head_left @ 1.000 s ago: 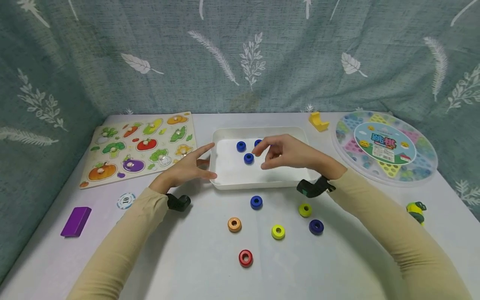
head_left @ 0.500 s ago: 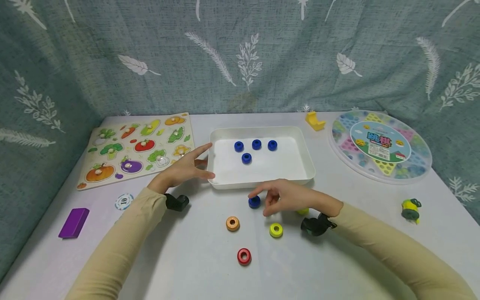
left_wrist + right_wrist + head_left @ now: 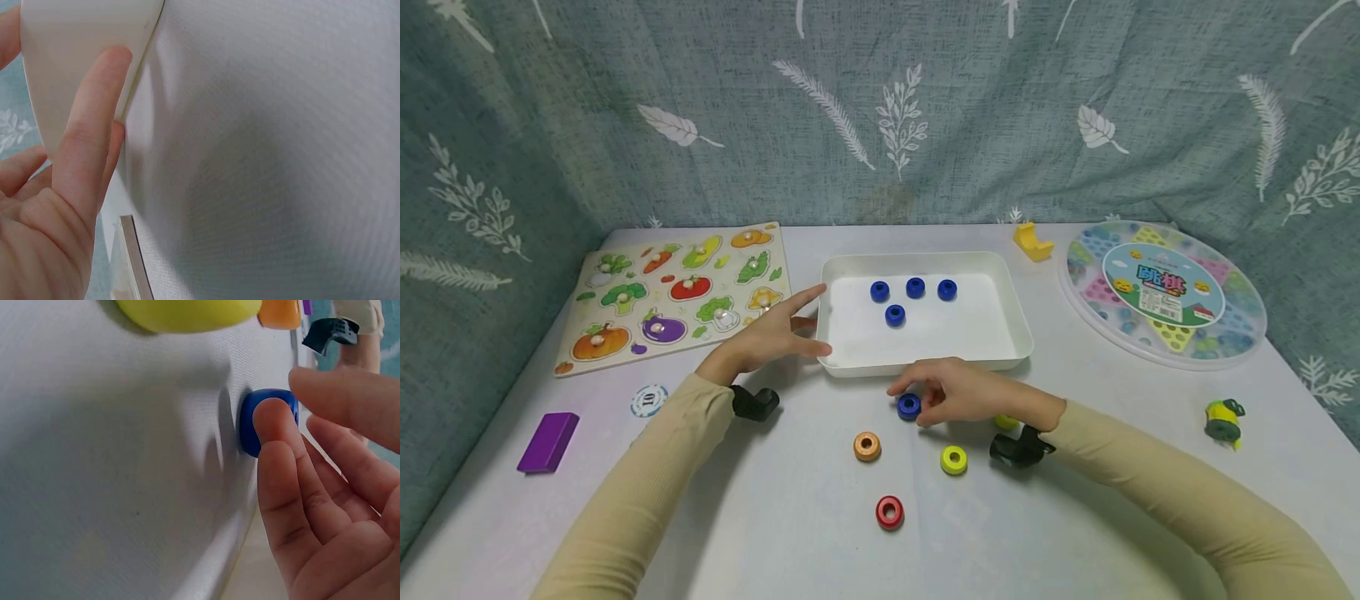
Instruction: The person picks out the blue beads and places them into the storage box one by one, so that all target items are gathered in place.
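Observation:
My right hand [image 3: 951, 390] is at a small blue ring [image 3: 908, 407] on the table, just in front of the white tray. Its thumb and index finger curl round the ring's sides. In the right wrist view, the fingertips partly cover this blue ring [image 3: 250, 428]. My left hand [image 3: 771, 337] rests at the tray's left end with fingers spread, thumb and fingertips against its wall. Up close in the left wrist view, the thumb lies along the tray wall [image 3: 69, 37]. Inside the tray [image 3: 970, 337] sit several blue rings [image 3: 895, 316].
An orange ring [image 3: 867, 447], a red ring [image 3: 890, 512] and a yellow ring [image 3: 953, 460] lie nearer the person. Another yellow ring [image 3: 1006, 422] is half hidden by the right wrist. A vegetable puzzle board [image 3: 647, 350] stands left, a round game box [image 3: 1240, 333] right.
My right hand has come back from over the tray to the blue ring in front of it, and its thumb and finger have closed in round it. The left hand stays at the tray.

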Action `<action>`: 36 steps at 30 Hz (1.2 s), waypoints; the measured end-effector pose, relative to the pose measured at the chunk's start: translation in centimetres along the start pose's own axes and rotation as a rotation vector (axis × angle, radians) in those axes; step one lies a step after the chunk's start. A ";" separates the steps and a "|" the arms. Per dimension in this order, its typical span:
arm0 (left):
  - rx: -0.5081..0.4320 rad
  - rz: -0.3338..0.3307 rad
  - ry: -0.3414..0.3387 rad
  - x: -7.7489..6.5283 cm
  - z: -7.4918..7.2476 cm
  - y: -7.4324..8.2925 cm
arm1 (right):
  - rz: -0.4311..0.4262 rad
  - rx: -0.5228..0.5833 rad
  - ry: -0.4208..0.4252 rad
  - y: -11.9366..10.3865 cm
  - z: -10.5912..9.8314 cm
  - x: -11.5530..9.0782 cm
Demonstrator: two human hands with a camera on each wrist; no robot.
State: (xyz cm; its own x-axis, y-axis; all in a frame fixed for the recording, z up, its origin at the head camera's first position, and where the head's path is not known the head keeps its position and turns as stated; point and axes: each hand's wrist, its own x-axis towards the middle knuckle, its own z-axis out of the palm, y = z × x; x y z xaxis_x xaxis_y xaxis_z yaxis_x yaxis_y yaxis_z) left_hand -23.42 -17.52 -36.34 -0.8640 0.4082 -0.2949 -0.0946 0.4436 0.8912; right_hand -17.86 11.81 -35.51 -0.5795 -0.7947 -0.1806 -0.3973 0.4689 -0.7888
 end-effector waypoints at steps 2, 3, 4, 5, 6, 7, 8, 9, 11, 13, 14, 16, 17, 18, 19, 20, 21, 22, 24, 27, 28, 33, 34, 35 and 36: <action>0.010 0.005 -0.002 0.0 0.0 0.0 | 0.015 -0.005 0.001 0.0 0.1 0.0; 0.011 0.004 -0.001 0.0 0.0 0.0 | 0.026 -0.005 0.000 0.0 0.1 0.1; 0.014 0.003 0.001 0.0 0.0 0.0 | 0.030 -0.010 0.000 0.0 0.2 0.1; 0.017 0.003 0.000 0.0 0.0 0.0 | 0.036 -0.016 0.000 0.0 0.2 0.1; 0.021 0.003 -0.001 0.0 0.0 0.0 | 0.042 -0.020 -0.002 0.0 0.2 0.1; 0.021 0.002 -0.001 0.0 0.0 0.0 | 0.050 -0.022 -0.002 -0.1 0.3 0.1; 0.020 -0.001 0.002 -0.1 0.0 0.0 | 0.056 -0.023 -0.003 -0.1 0.3 0.1; 0.021 -0.003 0.002 -0.1 0.0 0.0 | 0.058 -0.027 -0.003 -0.1 0.4 0.1; 0.022 -0.003 0.001 -0.1 0.0 0.0 | 0.063 -0.034 -0.004 0.0 0.5 0.1; 0.018 -0.007 0.002 -0.1 0.0 -0.1 | 0.063 -0.038 -0.008 0.0 0.6 0.1; 0.020 -0.007 0.002 -0.1 0.0 -0.1 | 0.060 -0.039 -0.009 0.1 0.6 0.1; 0.019 -0.009 0.001 0.0 0.1 -0.1 | 0.054 -0.037 -0.015 0.2 0.6 0.1; 0.019 -0.010 0.002 0.0 0.0 -0.2 | 0.048 -0.036 -0.018 0.3 0.6 0.2; 0.019 -0.014 0.003 0.0 0.1 -0.2 | 0.045 -0.034 -0.021 0.3 0.6 0.2; 0.017 -0.016 0.004 0.1 0.1 -0.2 | 0.045 -0.024 -0.025 0.4 0.6 0.2; 0.014 -0.017 0.004 0.1 0.1 -0.2 | 0.045 -0.014 -0.029 0.4 0.6 0.2; 0.012 -0.018 0.004 0.1 0.1 -0.2 | 0.047 0.004 -0.034 0.4 0.5 0.2; 0.012 -0.019 0.004 0.1 0.1 -0.2 | 0.048 0.024 -0.039 0.4 0.5 0.1; 0.012 -0.021 0.006 0.0 0.1 -0.1 | 0.046 0.069 -0.043 0.3 0.2 0.1; 0.014 -0.018 0.008 0.0 0.1 0.0 | 0.005 0.116 -0.034 -0.1 -0.7 0.0; 0.014 -0.017 0.009 -0.1 0.1 0.1 | -0.016 0.119 -0.025 -0.3 -1.1 -0.1; 0.010 -0.012 0.005 0.0 0.0 0.1 | -0.051 0.117 0.051 -1.4 -4.1 -0.2; 0.010 -0.011 0.004 0.0 0.0 0.1 | -0.041 0.117 0.072 -1.7 -4.8 -0.2; 0.008 -0.009 0.002 0.1 0.0 0.1 | -0.027 0.115 0.096 -1.9 -5.6 -0.2; 0.006 -0.007 0.001 0.1 0.0 0.1 | -0.014 0.110 0.123 -2.1 -6.4 -0.2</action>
State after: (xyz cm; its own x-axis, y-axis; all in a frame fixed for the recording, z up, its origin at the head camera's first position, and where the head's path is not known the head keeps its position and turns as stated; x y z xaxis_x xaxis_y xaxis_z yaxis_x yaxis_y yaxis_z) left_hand -23.49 -17.44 -36.27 -0.8638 0.4041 -0.3010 -0.0981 0.4509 0.8872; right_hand -21.51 13.48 -30.06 -0.6598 -0.7446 -0.1015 -0.3296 0.4081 -0.8514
